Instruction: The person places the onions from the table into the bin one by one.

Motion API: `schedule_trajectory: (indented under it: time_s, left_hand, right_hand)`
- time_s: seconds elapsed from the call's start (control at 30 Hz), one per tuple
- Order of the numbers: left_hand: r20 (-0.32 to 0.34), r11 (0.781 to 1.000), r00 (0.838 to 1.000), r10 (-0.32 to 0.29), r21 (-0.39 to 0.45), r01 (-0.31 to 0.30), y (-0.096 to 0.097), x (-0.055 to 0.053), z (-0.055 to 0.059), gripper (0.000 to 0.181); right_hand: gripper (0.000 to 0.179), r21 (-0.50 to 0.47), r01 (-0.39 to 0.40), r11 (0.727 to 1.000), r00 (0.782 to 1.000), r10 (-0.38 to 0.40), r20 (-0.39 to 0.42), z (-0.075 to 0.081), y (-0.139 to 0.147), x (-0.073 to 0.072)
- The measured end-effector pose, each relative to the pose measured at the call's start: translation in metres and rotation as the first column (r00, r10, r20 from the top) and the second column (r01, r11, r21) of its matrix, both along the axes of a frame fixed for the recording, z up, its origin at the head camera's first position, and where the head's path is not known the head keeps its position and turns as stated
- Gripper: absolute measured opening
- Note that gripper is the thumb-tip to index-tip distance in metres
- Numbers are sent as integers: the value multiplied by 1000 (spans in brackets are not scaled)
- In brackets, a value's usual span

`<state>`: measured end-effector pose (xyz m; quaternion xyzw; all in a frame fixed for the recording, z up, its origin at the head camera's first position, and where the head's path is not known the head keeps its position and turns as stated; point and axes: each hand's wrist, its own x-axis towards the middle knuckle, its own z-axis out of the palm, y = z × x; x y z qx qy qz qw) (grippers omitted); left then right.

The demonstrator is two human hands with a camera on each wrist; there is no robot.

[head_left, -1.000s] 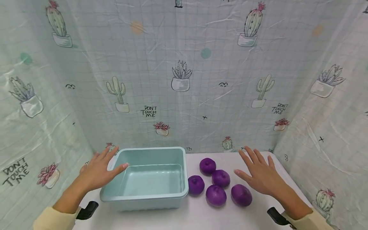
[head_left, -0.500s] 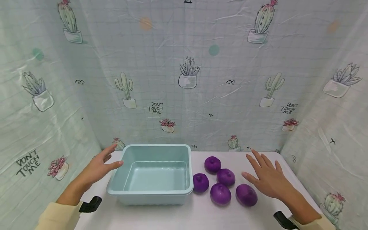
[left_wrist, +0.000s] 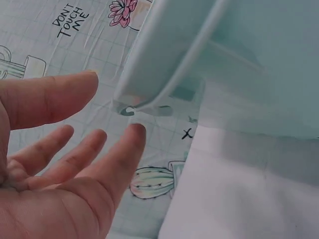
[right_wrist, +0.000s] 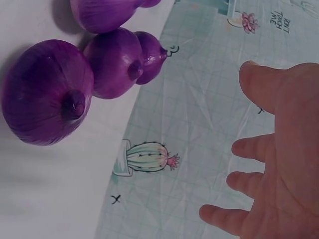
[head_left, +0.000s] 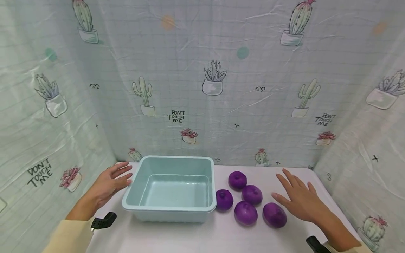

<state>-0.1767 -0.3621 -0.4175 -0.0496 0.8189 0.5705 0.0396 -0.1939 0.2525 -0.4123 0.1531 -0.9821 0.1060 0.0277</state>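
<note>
In the head view, a smooth white table (head_left: 177,239) spreads at 6 o'clock. A pale, creased sheet (head_left: 209,144), printed with a grid, potted cacti and the words "DON'T TOUCH ME", surrounds it from 9 over 12 to 3 o'clock. On the table, a light blue rectangular tub (head_left: 167,215) stands at 7 o'clock; five purple onions (head_left: 245,213) lie at 5 o'clock. The left hand (head_left: 107,184) is at 8 o'clock, beside the tub's rim, with fingers relaxed. The right hand (head_left: 300,202) is at 4 o'clock, near the onions, with fingers straight and spread.

In the left wrist view, the tub occupies 2 o'clock; a narrow gap shows between its corner and the left fingertips (left_wrist: 137,134). The bare table is at 4 o'clock.

In the right wrist view, the onions rest at 10 o'clock, well apart from the right hand at 4 o'clock; the sheet appears between them.
</note>
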Motion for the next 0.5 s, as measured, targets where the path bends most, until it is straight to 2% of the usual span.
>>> schedule_trajectory:
  time_s: [0.3, 0.5]
  left_hand:
    - [49, 999, 998, 40, 30, -42, 0, -8, -6, 80]
    - [46, 988, 999, 29, 153, -36, 1, -10, -10, 80]
  right_hand:
    - [81, -6, -14, 1000, 1000, 14, 13, -6, 2, -2]
    - [81, 18, -16, 1000, 1000, 16, 13, -7, 2, -5]
